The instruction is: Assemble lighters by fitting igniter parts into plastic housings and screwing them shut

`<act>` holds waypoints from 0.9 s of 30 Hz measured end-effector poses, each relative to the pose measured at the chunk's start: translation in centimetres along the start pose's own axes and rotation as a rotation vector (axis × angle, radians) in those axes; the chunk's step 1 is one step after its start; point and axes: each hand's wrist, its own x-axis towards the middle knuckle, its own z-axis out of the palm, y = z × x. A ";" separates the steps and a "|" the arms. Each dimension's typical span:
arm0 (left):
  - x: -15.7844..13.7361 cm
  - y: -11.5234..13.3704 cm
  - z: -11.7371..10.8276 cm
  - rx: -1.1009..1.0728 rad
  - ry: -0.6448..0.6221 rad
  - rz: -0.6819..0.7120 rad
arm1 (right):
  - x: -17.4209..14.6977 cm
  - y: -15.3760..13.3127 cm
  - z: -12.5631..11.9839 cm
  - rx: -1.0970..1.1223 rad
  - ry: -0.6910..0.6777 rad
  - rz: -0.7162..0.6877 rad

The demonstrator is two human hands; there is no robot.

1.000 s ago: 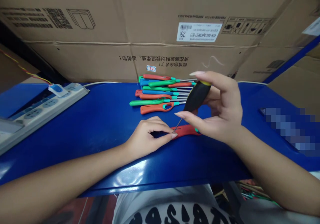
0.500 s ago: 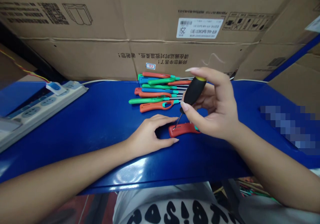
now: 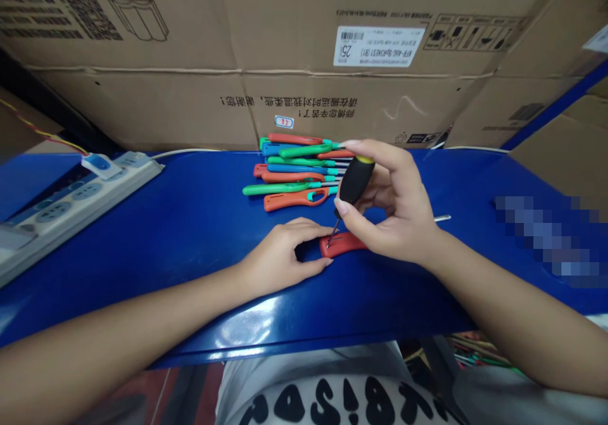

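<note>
A red long-reach gas lighter (image 3: 349, 243) lies on the blue table, its metal tip showing beyond my right wrist. My left hand (image 3: 287, 251) rests on the table, with thumb and forefinger at the two sides of the lighter's handle end. Between the fingers and thumb of my right hand (image 3: 392, 203) is a black screwdriver (image 3: 356, 181) with a yellow band, tilted. Its thin shaft points down at the handle end, where the tip meets the lighter. My right hand hides the lighter's middle.
Several red, green, blue and orange gas lighters (image 3: 294, 190) lie in a row behind my hands. A white power strip (image 3: 80, 203) stands at the left. A large cardboard panel (image 3: 190, 108) closes off the back of the blue table (image 3: 199, 222).
My right hand and the screwdriver have shifted slightly left and lower, and the screwdriver still meets the lighter. The lighter's metal tip now shows past my wrist. My left hand stays nearly in place.
</note>
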 end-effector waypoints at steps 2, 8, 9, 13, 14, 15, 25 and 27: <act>0.0 0.0 0.0 -0.004 -0.003 -0.003 | 0.0 0.0 0.0 -0.003 -0.008 -0.014; 0.1 0.1 -0.1 -0.003 -0.012 -0.007 | -0.2 0.4 0.0 -0.036 -0.056 -0.063; 0.1 0.1 -0.1 0.001 -0.008 -0.002 | -0.2 0.5 -0.1 -0.049 -0.068 -0.079; 0.1 0.2 -0.1 -0.003 -0.002 0.004 | -0.1 0.6 -0.5 -0.097 -0.118 -0.115; 0.1 0.2 -0.1 -0.009 -0.002 0.002 | 0.0 0.5 -0.7 -0.082 -0.145 -0.094; 0.1 0.2 -0.1 -0.015 -0.001 -0.002 | 0.1 0.4 -0.8 -0.055 -0.182 -0.061; 0.1 0.4 -0.1 -0.022 -0.005 -0.028 | 0.6 0.3 -1.1 -0.116 -0.169 -0.051; 0.2 0.5 -0.1 -0.021 0.003 -0.033 | 0.5 0.3 -1.1 -0.176 -0.171 -0.109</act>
